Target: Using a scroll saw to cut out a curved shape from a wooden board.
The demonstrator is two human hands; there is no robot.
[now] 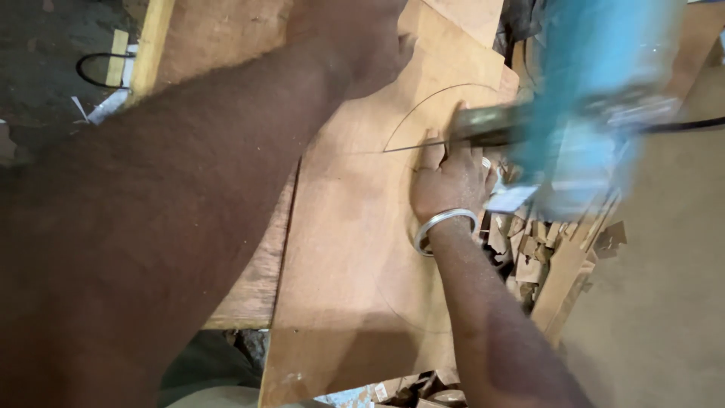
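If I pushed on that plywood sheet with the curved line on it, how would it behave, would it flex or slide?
The plywood sheet looks thin and overhangs the bench, so its unsupported edge would probably flex. Its flat, smooth face might slide, which may be why the left hand presses it down. The right hand also rests on it beside the blurred blue power tool.

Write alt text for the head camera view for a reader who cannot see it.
A person's right hand, a metal bangle on its wrist, rests on a plywood sheet marked with a curved pencil line, beside a blurred blue power tool. The left hand presses flat on the sheet's far part. Wood offcuts lie past the sheet's right edge.
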